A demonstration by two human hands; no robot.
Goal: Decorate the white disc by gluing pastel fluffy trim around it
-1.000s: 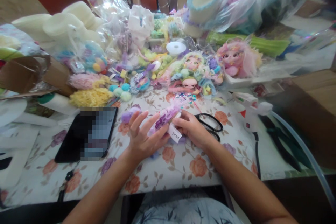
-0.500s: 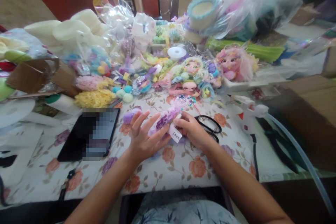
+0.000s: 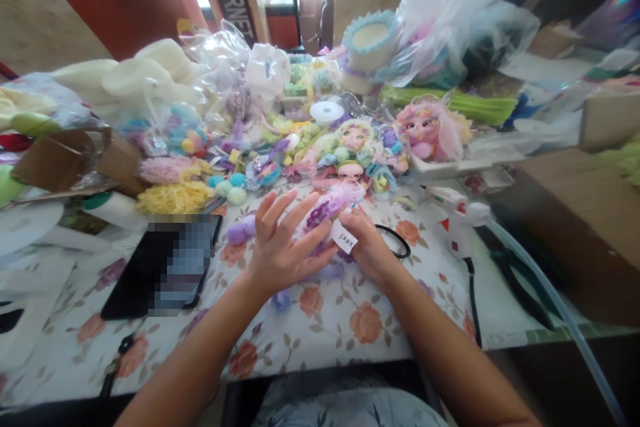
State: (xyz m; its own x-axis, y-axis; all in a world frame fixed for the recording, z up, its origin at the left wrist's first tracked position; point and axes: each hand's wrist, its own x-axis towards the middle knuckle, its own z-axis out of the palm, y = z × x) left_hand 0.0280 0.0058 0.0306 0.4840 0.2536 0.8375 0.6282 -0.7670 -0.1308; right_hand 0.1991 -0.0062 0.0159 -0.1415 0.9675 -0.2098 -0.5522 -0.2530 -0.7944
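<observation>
A fuzzy lilac craft piece (image 3: pixel 319 215) with darker purple ruffles lies between my hands, low over the flowered cloth. My left hand (image 3: pixel 283 247) is spread, its fingers apart and resting against the near side of the piece. From the right, my right hand (image 3: pixel 369 247) grips the end of the piece between thumb and fingers. A white printed tag (image 3: pixel 344 237) sticks out beside the right thumb. Black scissors handles (image 3: pixel 403 242) show partly behind the right hand. Another purple fuzzy bit (image 3: pixel 241 231) lies left of my left hand.
A phone (image 3: pixel 135 267) lies at left. On the right are a glue gun (image 3: pixel 457 210) with its cord and dark pliers (image 3: pixel 520 280). Dolls (image 3: pixel 425 133), pompoms (image 3: pixel 236 195), yellow fluffy trim (image 3: pixel 175 199) and a cardboard box (image 3: pixel 65 160) crowd the back.
My view has tipped up slightly. My hands have shifted a little away and to the right with the lilac piece and tag, and the right hand now covers more of the scissors.
</observation>
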